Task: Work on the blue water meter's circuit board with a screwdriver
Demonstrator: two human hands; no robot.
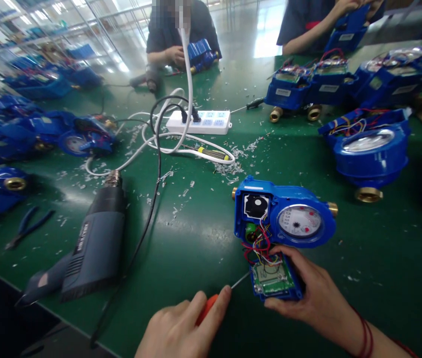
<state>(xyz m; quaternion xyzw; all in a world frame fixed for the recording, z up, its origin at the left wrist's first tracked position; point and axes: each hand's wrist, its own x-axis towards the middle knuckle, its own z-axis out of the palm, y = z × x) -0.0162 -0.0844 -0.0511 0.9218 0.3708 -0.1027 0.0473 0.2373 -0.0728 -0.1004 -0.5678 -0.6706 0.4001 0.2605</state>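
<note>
An open blue water meter (283, 213) lies on the green table (196, 238) in front of me, its dial and black motor showing. Red, yellow and other wires run from it to a blue cover with a green circuit board (273, 279). My right hand (317, 296) grips that cover from the right and below. My left hand (179, 328) is closed round an orange-handled screwdriver (214, 301), whose thin tip points at the cover's left edge.
A dark heat gun (91, 243) lies at the left with its black cable. Blue pliers (28, 226), a white power strip (199, 122), a yellow-handled screwdriver (213, 153) and plastic scraps lie about. More blue meters (369, 149) ring the table. Two people work at the far side.
</note>
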